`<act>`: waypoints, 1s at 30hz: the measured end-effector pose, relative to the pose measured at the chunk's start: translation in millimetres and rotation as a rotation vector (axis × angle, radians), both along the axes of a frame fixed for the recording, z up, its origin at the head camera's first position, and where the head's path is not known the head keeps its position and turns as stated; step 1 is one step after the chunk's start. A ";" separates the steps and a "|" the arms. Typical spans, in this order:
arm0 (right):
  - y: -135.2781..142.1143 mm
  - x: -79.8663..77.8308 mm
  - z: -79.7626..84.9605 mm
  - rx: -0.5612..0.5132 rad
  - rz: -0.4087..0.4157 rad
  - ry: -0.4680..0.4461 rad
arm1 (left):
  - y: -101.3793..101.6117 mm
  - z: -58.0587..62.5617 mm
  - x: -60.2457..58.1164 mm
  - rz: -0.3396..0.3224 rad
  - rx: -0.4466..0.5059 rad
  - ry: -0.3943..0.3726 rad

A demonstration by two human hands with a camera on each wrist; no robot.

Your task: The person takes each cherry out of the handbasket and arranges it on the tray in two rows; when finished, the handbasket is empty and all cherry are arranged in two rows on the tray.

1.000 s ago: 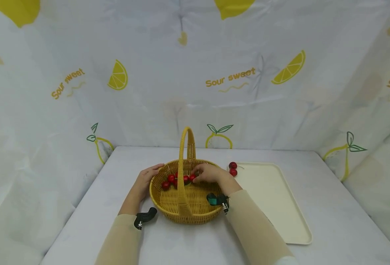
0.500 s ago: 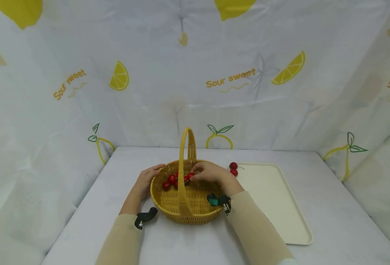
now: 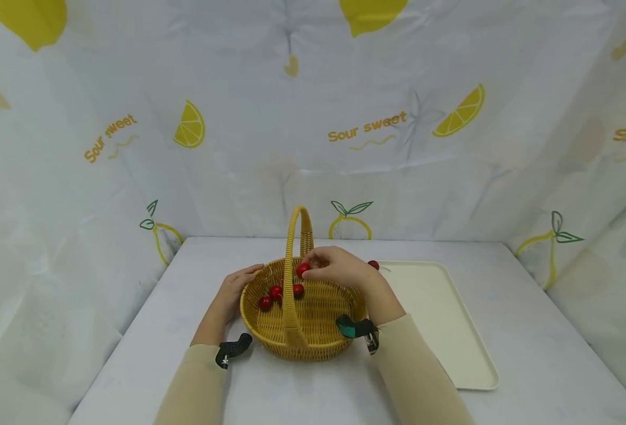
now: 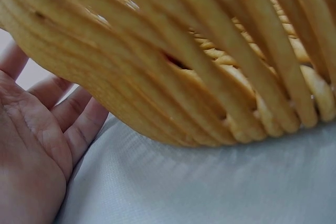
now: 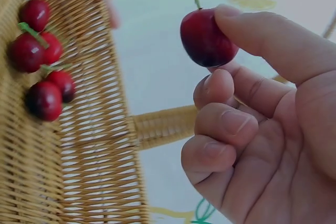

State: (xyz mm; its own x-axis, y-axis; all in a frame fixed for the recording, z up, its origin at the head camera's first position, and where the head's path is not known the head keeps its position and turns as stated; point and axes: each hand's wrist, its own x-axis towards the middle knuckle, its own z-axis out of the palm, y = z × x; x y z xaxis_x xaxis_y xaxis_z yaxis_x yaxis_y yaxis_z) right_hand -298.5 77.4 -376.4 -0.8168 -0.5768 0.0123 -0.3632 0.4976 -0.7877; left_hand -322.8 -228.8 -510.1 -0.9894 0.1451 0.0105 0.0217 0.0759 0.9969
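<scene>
A yellow woven basket point(image 3: 318, 349) with a tall arched handle point(image 3: 290, 277) stands mid-table. My right hand point(image 3: 339, 268) is over its back right part, pinching a cherry point(image 5: 207, 38) between thumb and index finger. The stem of that cherry points up and away, and its other fingers curl in without touching it. Several more red cherries point(image 5: 27, 52) lie together inside the basket, partly behind the handle in the head view. On the basket's left side rests my left hand point(image 3: 235, 289); in the left wrist view its extended fingers point(image 4: 79, 124) lie along the outer wall.
To the right of the basket is a cream rectangular tray point(image 3: 451, 330). A cherry point(image 3: 374, 264) sits at its back left corner, just beyond my right wrist. A white cloth with lemon prints point(image 3: 270, 147) hangs behind the white table point(image 3: 185, 260).
My right hand has risen from the cherries with one in its fingers. Its wrist now covers the second cherry at the tray's corner. The left hand has kept its place on the basket.
</scene>
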 end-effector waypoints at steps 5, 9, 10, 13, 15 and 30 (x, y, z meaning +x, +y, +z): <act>11.9 15.4 7.9 -0.107 -0.019 0.012 | -0.5 0.5 -0.4 -0.006 -0.021 0.002; 23.0 26.9 10.2 -0.176 -0.037 0.037 | -0.7 1.8 0.3 0.002 -0.011 0.002; 25.9 30.0 10.6 -0.191 -0.046 0.039 | -0.5 2.3 0.7 0.004 -0.005 -0.001; 36.5 38.2 11.2 -0.236 -0.077 0.037 | -0.6 1.9 0.8 -0.003 0.007 -0.009; 44.0 43.9 12.0 -0.265 -0.100 0.022 | -0.6 1.1 0.6 -0.006 0.009 -0.013; 98.6 50.4 -9.5 -0.310 -0.242 0.021 | 0.6 3.9 3.0 0.001 -0.032 -0.033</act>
